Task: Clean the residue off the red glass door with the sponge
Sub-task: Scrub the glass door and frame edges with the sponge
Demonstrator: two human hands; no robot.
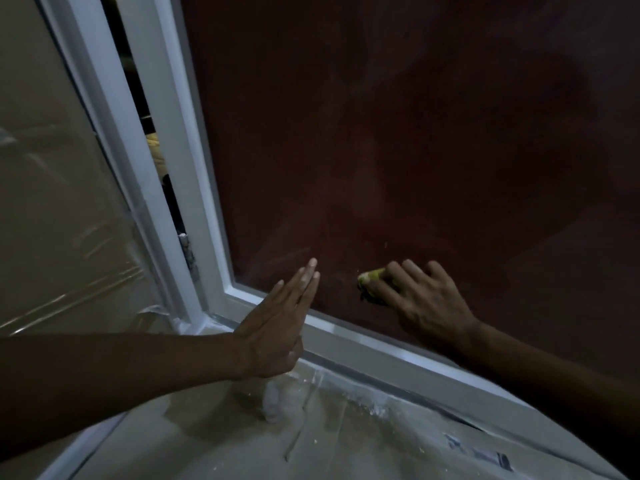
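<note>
Sponge (372, 284) sits low on the red glass door (398, 133), about 6 o'clock on the pane, just above the bottom rail of the white frame (194, 188).

Left to right:
- Plastic sheeting (62, 202) covers the panel at 9 o'clock.
- Left hand (277, 323) is flat, fingers (308, 275) straight and pressed together, tips at the glass near the lower-left corner; likely bracing the door.
- Right hand (419, 299) at 3 o'clock of the left, fingers curled over the sponge, pressing it to the pane.

Handling: sponge looks soft, light, compressible; hold it across the back, as now. Glass is stiff, smooth, breakable, so use moderate pressure. Hazy smears show across the pane; much left to clean.

Floor covering (242, 445) below is dusty.
</note>
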